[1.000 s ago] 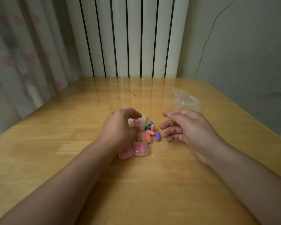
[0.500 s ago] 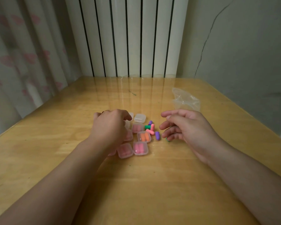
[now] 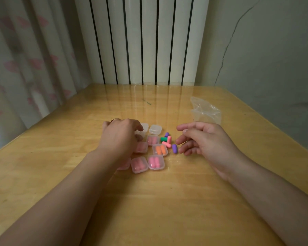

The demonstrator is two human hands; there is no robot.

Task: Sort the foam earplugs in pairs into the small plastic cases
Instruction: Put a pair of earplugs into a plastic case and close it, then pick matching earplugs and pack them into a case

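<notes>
Over the previous second the left hand point(image 3: 120, 137) had drawn back to the left, off the filled cases and onto the clear ones at the back of the cluster, while the right hand point(image 3: 205, 141) had barely shifted. The left fingers curled down over a clear case point(image 3: 140, 134); whether they gripped it could not be told. A ring point(image 3: 115, 119) showed on that hand. The right hand hovered just right of the loose earplugs, fingers loosely bent and apart, holding nothing.

On the wooden bench point(image 3: 167, 201), 5 small lidded cases visibly held pairs: 1 with 2 orange plugs point(image 3: 160, 150) and 4 with pink plugs, at point(image 3: 153, 140), point(image 3: 141, 147), point(image 3: 139, 164) and point(image 3: 156, 162). A further case point(image 3: 124, 166) lay partly hidden under the left wrist. 1 empty clear case point(image 3: 155, 129) sat behind them.

5 loose plugs lay between the cases and the right hand: 2 purple point(image 3: 166, 134) point(image 3: 174, 149), 1 green point(image 3: 164, 139) and 2 pink point(image 3: 169, 139) point(image 3: 166, 144). The near purple plug's long axis ran roughly toward the viewer; the green one lay crosswise. A crumpled clear plastic bag point(image 3: 205, 111) lay further back on the right.
</notes>
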